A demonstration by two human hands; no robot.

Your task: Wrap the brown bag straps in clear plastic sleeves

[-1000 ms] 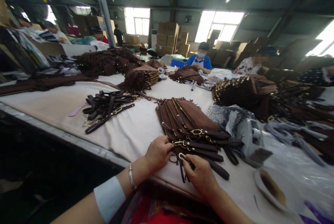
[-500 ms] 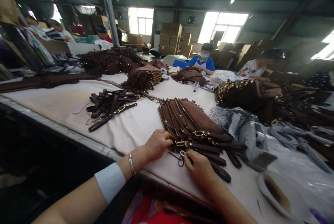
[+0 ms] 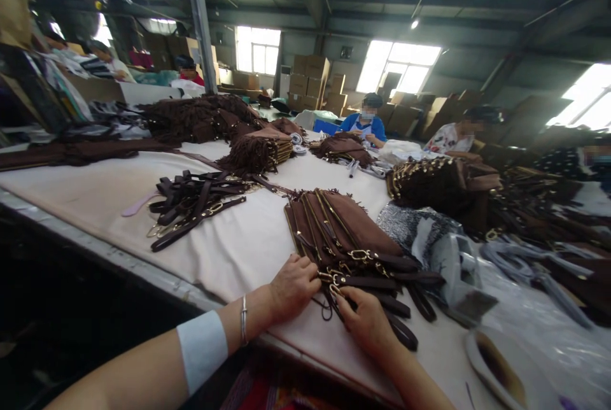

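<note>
A row of brown zip pouches (image 3: 344, 222) with gold zippers and fringe lies overlapping in front of me. At their near corner, my left hand (image 3: 293, 289) is closed, fingertips on the edge of the nearest pouch by its gold hardware; its exact grip is partly hidden. Just to the right, my right hand (image 3: 366, 318) pinches a gold snap hook (image 3: 335, 291) on a dark wrist strap. Other dark straps (image 3: 403, 330) trail from the pouches to the right. A thin dark cord (image 3: 326, 312) loops between my hands.
A heap of dark straps with gold hooks (image 3: 191, 203) lies left. Brown bag piles (image 3: 200, 117) stand farther back, and another (image 3: 439, 187) at right. A tape dispenser (image 3: 461, 276), clear plastic (image 3: 525, 321) and a white roll (image 3: 496, 365) are at right. Co-workers sit across the table.
My view has tilted up slightly. My left hand has come nearer the right one and the gold hook, with its fingers more curled. The right hand keeps its pinch.
</note>
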